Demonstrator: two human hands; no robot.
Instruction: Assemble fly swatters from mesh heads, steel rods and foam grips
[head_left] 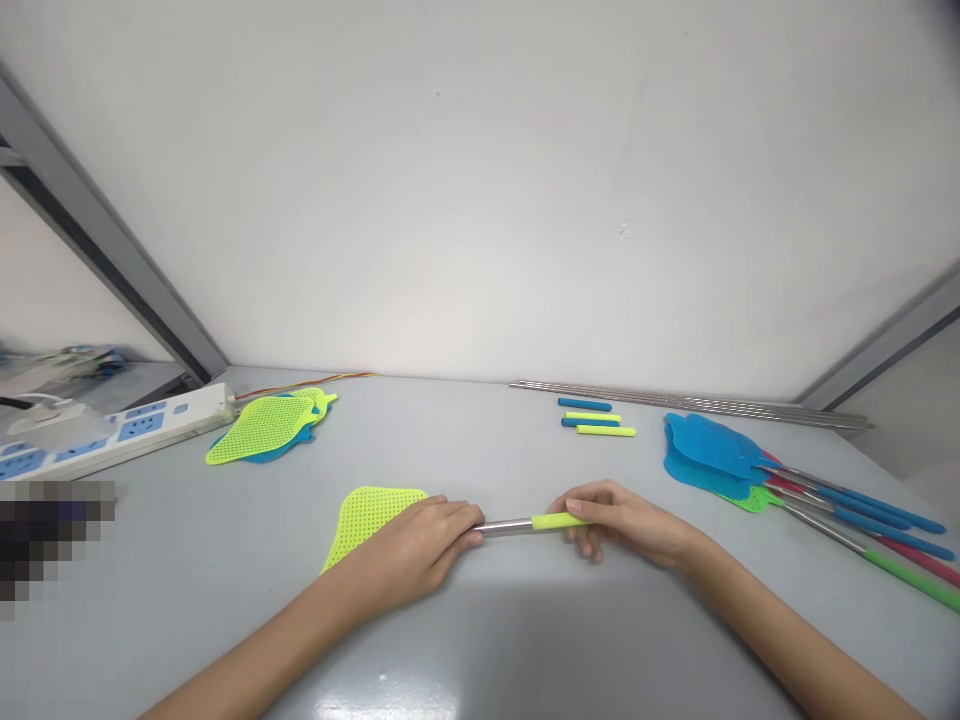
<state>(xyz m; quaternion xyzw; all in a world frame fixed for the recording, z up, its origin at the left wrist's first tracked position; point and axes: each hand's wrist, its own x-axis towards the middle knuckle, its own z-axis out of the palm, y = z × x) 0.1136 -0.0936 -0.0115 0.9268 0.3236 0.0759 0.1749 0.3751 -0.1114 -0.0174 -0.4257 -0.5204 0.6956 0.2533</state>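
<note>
Across the middle of the bench, the left hand holds a metal shaft and covers its left end, beside a yellow swatter head; the right hand pinches the yellow grip on the shaft's right end. Loose grips and rods lie toward the back edge, swatters near the right edge, more heads near the back left corner.

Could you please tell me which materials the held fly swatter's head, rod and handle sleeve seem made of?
Swatter head: probably thin matte plastic, given its even colour and regular holes. Rod: polished metal, likely steel, from its silvery highlights. Handle sleeve: smooth plastic or rubber; its plain surface leaves this open.
</note>
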